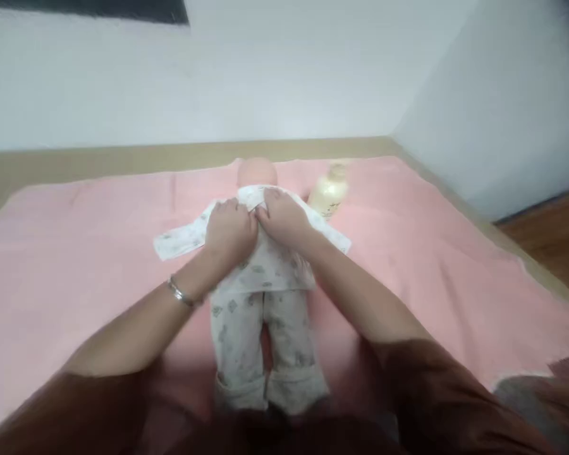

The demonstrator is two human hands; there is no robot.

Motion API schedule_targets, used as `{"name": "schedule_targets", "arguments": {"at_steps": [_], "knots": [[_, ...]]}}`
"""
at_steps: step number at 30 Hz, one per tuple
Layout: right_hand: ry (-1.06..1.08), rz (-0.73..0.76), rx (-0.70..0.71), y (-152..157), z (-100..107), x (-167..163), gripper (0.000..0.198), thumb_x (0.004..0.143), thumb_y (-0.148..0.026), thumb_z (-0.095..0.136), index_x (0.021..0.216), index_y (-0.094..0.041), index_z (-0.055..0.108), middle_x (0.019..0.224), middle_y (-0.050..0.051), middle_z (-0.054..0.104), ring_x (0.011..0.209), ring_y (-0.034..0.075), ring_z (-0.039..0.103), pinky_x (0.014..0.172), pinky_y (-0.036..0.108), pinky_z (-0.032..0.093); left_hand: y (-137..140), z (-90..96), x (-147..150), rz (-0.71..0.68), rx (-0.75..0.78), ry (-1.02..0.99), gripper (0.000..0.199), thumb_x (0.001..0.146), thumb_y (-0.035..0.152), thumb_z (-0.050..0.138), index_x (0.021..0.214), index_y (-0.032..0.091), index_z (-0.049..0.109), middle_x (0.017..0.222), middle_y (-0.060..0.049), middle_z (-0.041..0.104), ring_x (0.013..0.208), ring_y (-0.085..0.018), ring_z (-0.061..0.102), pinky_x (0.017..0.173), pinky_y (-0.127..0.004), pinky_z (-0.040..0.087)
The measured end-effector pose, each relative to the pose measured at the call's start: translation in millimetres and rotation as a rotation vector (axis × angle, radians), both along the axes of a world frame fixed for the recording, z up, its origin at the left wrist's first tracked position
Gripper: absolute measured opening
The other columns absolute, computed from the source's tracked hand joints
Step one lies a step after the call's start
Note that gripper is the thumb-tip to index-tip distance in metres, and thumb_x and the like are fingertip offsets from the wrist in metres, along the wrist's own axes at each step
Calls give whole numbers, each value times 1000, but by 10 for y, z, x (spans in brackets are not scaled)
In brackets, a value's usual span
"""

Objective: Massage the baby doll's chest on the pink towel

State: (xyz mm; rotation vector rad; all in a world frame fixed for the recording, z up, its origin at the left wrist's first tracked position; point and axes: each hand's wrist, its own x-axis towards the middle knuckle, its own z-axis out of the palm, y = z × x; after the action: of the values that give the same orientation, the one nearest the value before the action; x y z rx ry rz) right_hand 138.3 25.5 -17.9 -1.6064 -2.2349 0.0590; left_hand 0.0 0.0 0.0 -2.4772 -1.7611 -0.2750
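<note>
A baby doll [257, 172] lies on a pink cloth, its head at the far end and most of its face covered. White patterned trousers [239, 341] with turned-up cuffs are on its legs. Over its upper body spreads a white patterned baby top [270, 272], sleeves out to both sides. My left hand [232, 229], below a silver bracelet on the wrist, is closed on the top near its neckline. Close beside it, my right hand [283, 218] grips the same neckline. The fingertips of both hands nearly meet.
Right of the doll's head a pale yellow bottle [329, 191] lies or leans on the pink cloth [85, 253]. A white wall [289, 76] rises behind the tan edge of the surface. Wooden floor [554, 234] shows at the right.
</note>
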Motion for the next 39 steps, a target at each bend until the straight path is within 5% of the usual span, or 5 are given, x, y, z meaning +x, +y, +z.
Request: {"name": "schedule_targets", "arguments": {"at_steps": [10,15,25,33,39], "knots": [[-117,-26,9,-282,62,-123,48,102,-24,34,133,8,52,135,31,59,130,39,55,111,50,43,307,-308,-123,7,-63,-416,50,97,28,26,120,4,63,142,-23,57,142,-33,46,124,-53,33],[-110,41,60,-414,-22,-238,51,98,-11,31,142,10,46,150,31,46,147,38,39,124,51,29,352,-426,-160,3,-58,-586,57,98,33,29,143,5,50,158,-19,42,152,-29,33,130,-50,22],[189,23,-20,39,-139,-8,59,98,-36,45,145,-1,46,155,25,43,149,37,35,124,56,27,304,-448,-138,45,-42,-716,54,95,34,37,139,11,56,154,-14,49,148,-27,41,129,-48,27],[223,87,93,-203,181,11,54,93,-19,43,145,-5,48,159,18,40,152,30,32,127,49,27,277,-424,-138,63,-60,-762,53,94,33,39,140,11,56,155,-14,48,148,-28,41,128,-50,28],[169,83,153,-276,-105,-137,46,94,-16,39,134,-5,59,152,19,50,148,31,40,126,54,26,307,-487,-160,31,-25,-782,52,95,35,40,137,12,58,152,-14,51,145,-28,44,127,-50,29]]}}
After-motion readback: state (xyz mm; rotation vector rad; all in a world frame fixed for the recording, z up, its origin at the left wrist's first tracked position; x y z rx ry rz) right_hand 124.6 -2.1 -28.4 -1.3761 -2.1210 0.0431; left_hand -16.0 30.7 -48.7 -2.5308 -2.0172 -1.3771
